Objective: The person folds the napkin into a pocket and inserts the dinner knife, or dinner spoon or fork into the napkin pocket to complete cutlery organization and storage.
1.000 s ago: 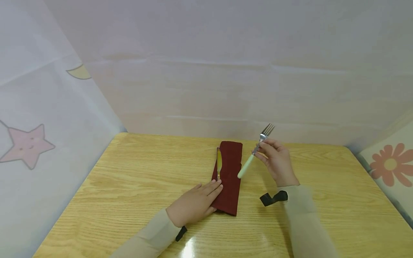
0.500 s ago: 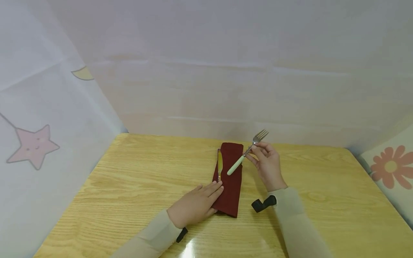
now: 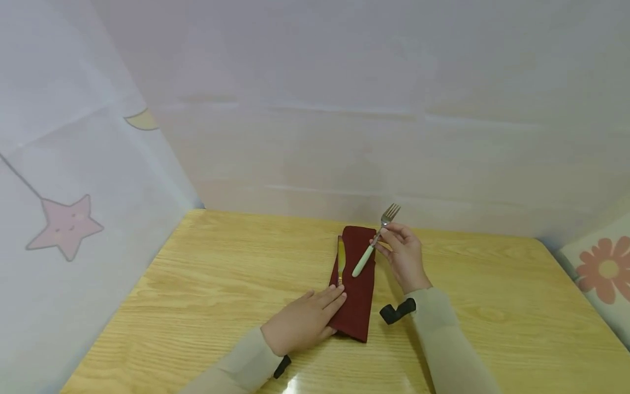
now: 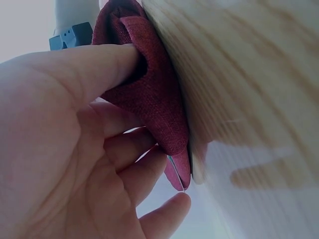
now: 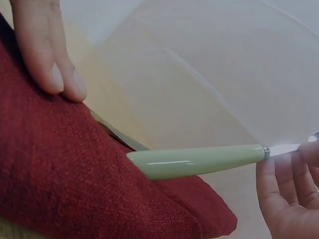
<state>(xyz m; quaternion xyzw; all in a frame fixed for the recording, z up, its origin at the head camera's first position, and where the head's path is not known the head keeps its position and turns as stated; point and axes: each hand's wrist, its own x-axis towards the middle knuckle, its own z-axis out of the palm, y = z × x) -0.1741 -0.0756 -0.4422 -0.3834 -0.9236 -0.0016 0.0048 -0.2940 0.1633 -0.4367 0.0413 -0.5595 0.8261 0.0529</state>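
On the wooden table lies a folded dark red napkin (image 3: 356,312), long and narrow. A table knife (image 3: 341,258) lies along its left side, blade pointing away; its lower part is hidden by my left fingers. My left hand (image 3: 300,323) holds the napkin's left edge near that knife. In the left wrist view the thumb (image 4: 112,62) is tucked into the fold of the cloth. My right hand (image 3: 406,261) pinches a fork (image 3: 362,261) by its metal neck, tines up and away. Its pale green handle (image 5: 199,160) slants over the napkin's upper part; contact is unclear.
A wooden table (image 3: 221,273) stretches out to both sides of the napkin. Behind it hangs a pale cloth backdrop (image 3: 295,109), with a printed pink star (image 3: 66,227) at left and a flower (image 3: 607,269) at right.
My right hand has brought the fork leftward, so its handle now overlaps the napkin. The left hand keeps its place on the cloth. The head view has shifted slightly.
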